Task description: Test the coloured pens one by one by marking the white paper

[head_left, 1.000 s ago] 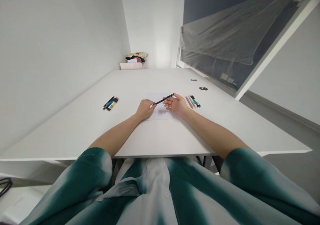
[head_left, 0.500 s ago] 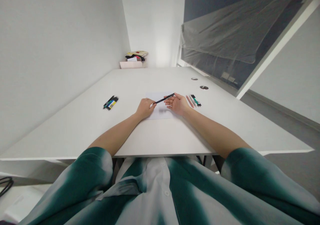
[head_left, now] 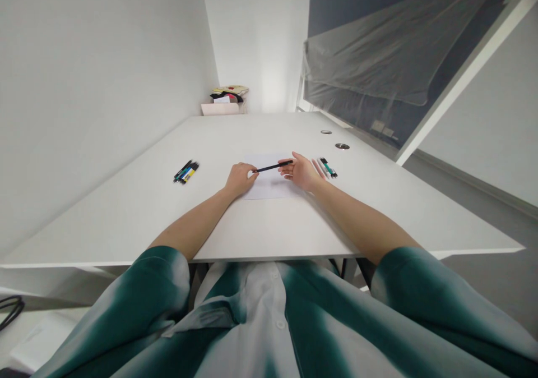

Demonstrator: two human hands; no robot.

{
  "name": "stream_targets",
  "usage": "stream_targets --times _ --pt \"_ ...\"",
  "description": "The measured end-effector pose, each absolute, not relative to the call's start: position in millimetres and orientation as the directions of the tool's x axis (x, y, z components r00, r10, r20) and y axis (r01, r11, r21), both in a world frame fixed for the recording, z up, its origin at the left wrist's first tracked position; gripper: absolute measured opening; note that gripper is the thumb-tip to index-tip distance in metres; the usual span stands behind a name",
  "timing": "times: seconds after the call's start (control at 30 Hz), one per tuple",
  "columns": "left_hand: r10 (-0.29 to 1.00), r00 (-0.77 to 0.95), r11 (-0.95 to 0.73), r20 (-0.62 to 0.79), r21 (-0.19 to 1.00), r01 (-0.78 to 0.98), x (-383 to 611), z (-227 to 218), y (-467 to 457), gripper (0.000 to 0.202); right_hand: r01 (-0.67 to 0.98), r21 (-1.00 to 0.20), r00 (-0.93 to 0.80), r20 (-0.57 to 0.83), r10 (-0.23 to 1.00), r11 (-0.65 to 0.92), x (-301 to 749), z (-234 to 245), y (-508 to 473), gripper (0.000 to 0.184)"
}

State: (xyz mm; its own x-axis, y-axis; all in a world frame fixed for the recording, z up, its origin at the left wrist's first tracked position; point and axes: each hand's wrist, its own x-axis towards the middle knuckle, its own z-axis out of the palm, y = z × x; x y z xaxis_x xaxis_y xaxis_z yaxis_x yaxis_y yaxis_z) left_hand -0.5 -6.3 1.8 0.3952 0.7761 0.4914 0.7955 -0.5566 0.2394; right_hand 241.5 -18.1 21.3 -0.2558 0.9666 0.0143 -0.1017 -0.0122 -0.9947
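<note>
My left hand (head_left: 241,179) pinches one end of a slim black pen (head_left: 269,168) between thumb and fingertips. The pen points right, slightly raised, over a white sheet of paper (head_left: 263,190) on the table. My right hand (head_left: 303,172) is open beside the pen's other end, palm turned inward and thumb apart from the fingers. That end lies across the front of the right fingers; whether it touches them I cannot tell. Right of this hand lie a green-and-black pen (head_left: 328,167) and a few pale pink and white ones (head_left: 318,168).
A bunch of green, blue, yellow and black pens (head_left: 186,172) lies on the white table (head_left: 126,221) at the left. Two round metal grommets (head_left: 342,146) sit at the table's right. A pink box (head_left: 219,109) with cloth items stands beyond the far edge. A plastic-draped dark panel (head_left: 378,58) leans at the right.
The pen has tilted flatter, and its right end has dropped a little. My right thumb has come away from the pen's end. My left hand has shifted slightly left.
</note>
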Motion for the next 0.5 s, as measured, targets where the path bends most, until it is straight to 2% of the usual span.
stream_targets --times 0.13,0.3,0.37,0.5 --pt "0.772 0.383 -0.549 0.508 0.23 0.803 -1.6 1.6 -5.0 0.02 -0.002 -0.999 -0.211 0.042 0.977 0.042 241.5 14.3 -11.9 0.029" --pt "0.765 0.402 -0.554 0.503 0.197 0.808 -0.8 1.9 -5.1 0.017 0.263 -0.933 -0.248 0.181 0.952 0.246 240.1 8.4 -11.6 0.011" --pt "0.765 0.403 -0.553 0.502 0.191 0.811 -0.5 2.5 -6.2 0.017 0.368 -0.872 -0.269 0.232 0.935 0.323 238.0 7.9 -14.9 0.009" --pt "0.762 0.386 -0.548 0.52 0.201 0.812 -0.6 3.6 -8.7 0.018 0.519 -0.725 -0.367 0.289 0.884 0.452 231.9 10.6 -25.3 0.018"
